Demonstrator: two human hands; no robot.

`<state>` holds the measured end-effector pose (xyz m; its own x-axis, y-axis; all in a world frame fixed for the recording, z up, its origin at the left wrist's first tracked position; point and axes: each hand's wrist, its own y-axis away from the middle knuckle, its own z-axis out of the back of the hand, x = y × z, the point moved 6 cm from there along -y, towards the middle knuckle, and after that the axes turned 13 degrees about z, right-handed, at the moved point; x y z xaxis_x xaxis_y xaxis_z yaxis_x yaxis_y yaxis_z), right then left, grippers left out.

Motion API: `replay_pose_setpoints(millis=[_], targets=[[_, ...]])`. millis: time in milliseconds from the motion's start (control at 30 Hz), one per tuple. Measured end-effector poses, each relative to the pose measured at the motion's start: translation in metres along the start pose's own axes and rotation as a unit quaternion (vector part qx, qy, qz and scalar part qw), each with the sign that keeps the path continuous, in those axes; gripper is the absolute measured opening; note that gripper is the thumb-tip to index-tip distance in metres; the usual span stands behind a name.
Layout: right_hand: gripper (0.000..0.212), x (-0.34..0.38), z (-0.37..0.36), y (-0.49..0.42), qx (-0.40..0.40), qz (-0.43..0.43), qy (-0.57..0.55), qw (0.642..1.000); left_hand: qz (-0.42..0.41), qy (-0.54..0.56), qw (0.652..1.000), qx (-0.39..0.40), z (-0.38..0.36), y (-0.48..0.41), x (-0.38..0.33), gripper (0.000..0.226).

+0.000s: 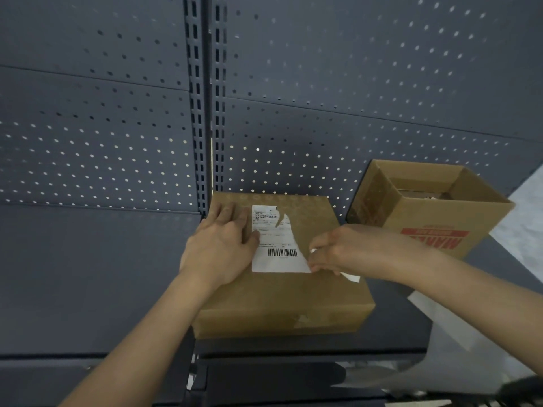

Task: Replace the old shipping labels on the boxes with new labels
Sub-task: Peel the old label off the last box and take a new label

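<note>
The right hand (346, 251) has its fingers curled together and pinches the lifted right edge of the shipping label (273, 254). A loose white strip (351, 277) of paper hangs out below the pinch, toward the wrist. The rest of the label extends leftward from the pinch. It lies flat on the top face of the closed box (282, 304), barcode nearest the grip, with a ragged tear along its upper right edge.

On the far side of the label from the pinch, the left hand (223, 245) lies flat on the box top, fingers straight and together. Its fingertips reach the far left corner of the box and its thumb touches the label's left edge.

The closed box rests on a dark shelf (88, 274). Beyond the right hand, near the closed box, stands an open carton (435, 218) with red print on its side. Under the right forearm lies pale sheet material (458, 348). A perforated back panel (323, 83) rises behind both boxes.
</note>
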<state>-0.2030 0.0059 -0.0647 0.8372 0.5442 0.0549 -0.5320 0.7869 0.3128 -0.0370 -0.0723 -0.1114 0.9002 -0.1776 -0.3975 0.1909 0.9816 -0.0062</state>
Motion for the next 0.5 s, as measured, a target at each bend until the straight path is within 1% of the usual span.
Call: replay_pose_setpoints(millis=[33, 100, 200, 267, 300, 333, 367, 433, 500], targets=[[0.024, 0.002, 0.000, 0.002, -0.004, 0.001, -0.002, 1.000, 0.001, 0.001, 1.000, -0.002, 0.000, 0.000, 0.000, 0.056], [0.024, 0.001, 0.001, 0.004, -0.020, -0.019, -0.051, 0.998, 0.002, 0.000, 1.000, -0.002, 0.001, 0.000, 0.000, 0.056], [0.021, 0.000, -0.002, 0.005, -0.027, -0.014, -0.043, 0.999, 0.002, -0.002, 1.000, -0.002, 0.000, 0.000, 0.001, 0.057], [0.020, 0.001, -0.006, 0.004, -0.024, 0.011, 0.008, 1.000, 0.002, -0.001, 1.000, -0.002, 0.001, 0.000, 0.000, 0.057], [0.021, 0.002, -0.007, 0.004, -0.038, 0.041, 0.056, 0.997, 0.001, 0.000, 1.000, -0.003, 0.001, 0.001, 0.000, 0.056], [0.022, 0.003, -0.008, 0.005, -0.068, 0.071, 0.074, 0.992, 0.001, 0.001, 1.000, -0.004, 0.002, 0.001, 0.000, 0.056], [0.022, 0.001, -0.006, 0.007, -0.093, 0.094, 0.071, 0.989, 0.000, 0.001, 1.000, -0.004, 0.002, 0.001, 0.000, 0.056], [0.021, -0.002, 0.001, 0.012, -0.134, 0.100, 0.010, 0.986, -0.002, 0.003, 1.000, -0.003, 0.003, 0.002, 0.000, 0.055], [0.022, -0.006, 0.000, 0.014, -0.121, 0.095, -0.015, 0.988, -0.005, 0.006, 1.000, -0.005, 0.003, 0.002, 0.000, 0.054]])
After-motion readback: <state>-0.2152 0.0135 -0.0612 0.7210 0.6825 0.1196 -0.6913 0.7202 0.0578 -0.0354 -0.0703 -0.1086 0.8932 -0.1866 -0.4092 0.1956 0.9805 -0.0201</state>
